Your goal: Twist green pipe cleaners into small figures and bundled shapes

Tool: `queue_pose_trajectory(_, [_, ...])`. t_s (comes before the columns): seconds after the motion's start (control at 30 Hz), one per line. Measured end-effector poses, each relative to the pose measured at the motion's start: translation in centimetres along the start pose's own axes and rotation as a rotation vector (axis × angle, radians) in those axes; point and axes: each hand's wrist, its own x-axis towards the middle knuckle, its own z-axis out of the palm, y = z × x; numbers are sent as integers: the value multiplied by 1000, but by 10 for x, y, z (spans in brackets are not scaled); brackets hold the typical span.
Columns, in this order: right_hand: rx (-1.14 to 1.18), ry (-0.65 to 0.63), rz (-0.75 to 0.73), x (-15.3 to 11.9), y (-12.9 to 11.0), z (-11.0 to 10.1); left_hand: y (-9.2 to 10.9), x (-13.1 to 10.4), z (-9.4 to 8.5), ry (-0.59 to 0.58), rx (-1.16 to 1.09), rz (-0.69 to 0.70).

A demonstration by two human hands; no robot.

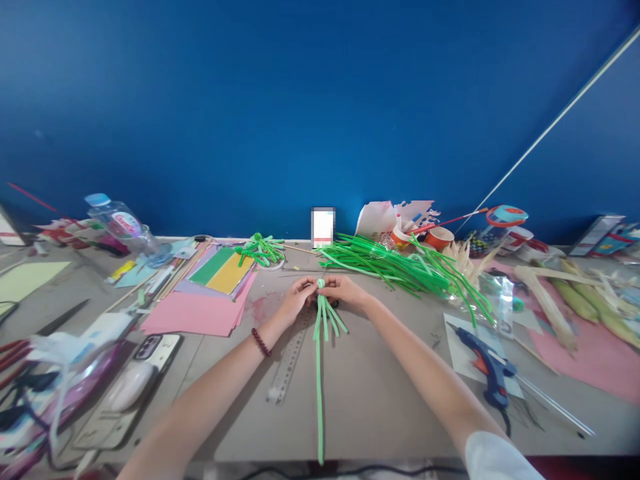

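Note:
Both my hands meet at the middle of the table around a bundle of light green pipe cleaners (pixel 323 320). My left hand (pixel 301 295) pinches its rolled top from the left, and my right hand (pixel 344 292) grips the same top from the right. Several short strands fan out below my fingers, while one long strand runs straight down to the table's front edge. A clear ruler (pixel 289 370) lies beneath, left of the strands. Something small and dark lies behind the bundle, partly hidden by it.
A pile of green pipe cleaners (pixel 395 263) lies at the back right. Pink paper sheets (pixel 193 315) are on the left, with a phone (pixel 155 350) nearer. A blue glue gun (pixel 483 363) rests at right. A plastic bottle (pixel 123 223) leans at back left.

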Motion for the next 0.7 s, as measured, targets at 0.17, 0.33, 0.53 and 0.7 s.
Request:
queue_pose_trajectory(0.17, [17, -15, 54, 1, 0, 3, -4, 1, -2, -10, 49, 26])
queue_pose_trajectory(0.33, [51, 81, 21, 3, 5, 7, -3, 3, -1, -10, 53, -3])
queue_pose_trajectory(0.53, [82, 113, 3, 4, 8, 13, -4, 3, -1, -86, -25, -38])
queue_pose_trajectory(0.7, [73, 147, -6, 5, 10, 16, -3, 1, -2, -71, -30, -52])
